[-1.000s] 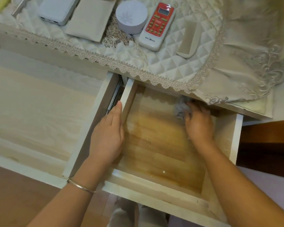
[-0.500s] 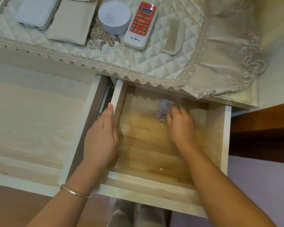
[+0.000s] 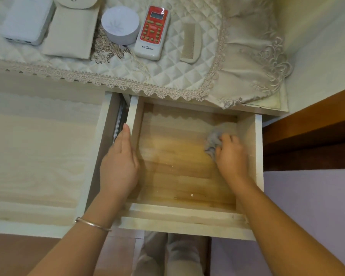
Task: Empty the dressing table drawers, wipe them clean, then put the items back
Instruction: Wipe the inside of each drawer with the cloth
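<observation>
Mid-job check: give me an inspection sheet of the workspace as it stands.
Surface: quilted cover with lace edge on the tabletop.
Job's things: drawer pulled out, holding only the grey rag; white specks on its floor.
Clutter: white box, pouch, round tin, remote, comb on the cover.
Grippers: left hand rests straight-fingered on the drawer's left wall; right hand grips the grey rag near the right wall.
Cables: nothing seen.
Surroundings: brown wooden furniture at right.

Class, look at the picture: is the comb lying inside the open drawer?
No, the comb lies on the quilted cover right of the remote, outside the drawer.
</observation>
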{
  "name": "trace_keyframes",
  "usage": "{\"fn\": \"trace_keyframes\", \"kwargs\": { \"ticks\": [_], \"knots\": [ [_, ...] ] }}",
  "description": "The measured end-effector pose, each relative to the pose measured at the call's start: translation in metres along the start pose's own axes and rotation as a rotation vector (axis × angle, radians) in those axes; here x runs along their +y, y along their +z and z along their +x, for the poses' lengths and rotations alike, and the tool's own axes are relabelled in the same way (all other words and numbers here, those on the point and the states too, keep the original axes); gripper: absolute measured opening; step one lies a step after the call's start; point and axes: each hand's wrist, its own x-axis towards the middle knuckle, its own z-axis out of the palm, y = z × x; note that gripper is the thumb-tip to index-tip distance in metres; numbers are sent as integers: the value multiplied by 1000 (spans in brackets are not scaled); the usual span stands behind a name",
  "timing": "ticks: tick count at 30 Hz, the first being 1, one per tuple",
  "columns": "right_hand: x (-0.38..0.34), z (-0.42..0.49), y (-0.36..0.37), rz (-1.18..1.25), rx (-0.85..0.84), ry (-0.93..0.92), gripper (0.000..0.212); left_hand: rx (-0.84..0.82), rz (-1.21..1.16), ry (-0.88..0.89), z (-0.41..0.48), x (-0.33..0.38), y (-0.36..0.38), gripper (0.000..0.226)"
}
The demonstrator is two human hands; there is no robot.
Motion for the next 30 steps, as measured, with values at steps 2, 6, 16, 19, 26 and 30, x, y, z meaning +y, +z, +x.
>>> {"fn": "trace_keyframes", "kwargs": {
  "ticks": [2,6,16,19,26,30],
  "knots": [
    [0,-40,-1,8,-94,-60,31,-14,-10,-7,0,0,-1,57],
    [0,-78,-6,37,-227,-123,35,-31,-26,-7,-2,0,-2,57],
    [-22,8,10,84,-21,-97,31,-13,-8,-4,0,-1,1,55],
    [-43,-53,22,117,-66,-443,32,-14,-3,-1,0,-1,0,56],
    [-18,-22,-2,15,-267,-319,30,-8,10,9,0,-1,2,57],
    [10,-4,-18,-118,-182,-179,32,-19,10,-5,0,-1,1,57]
  ]
}}
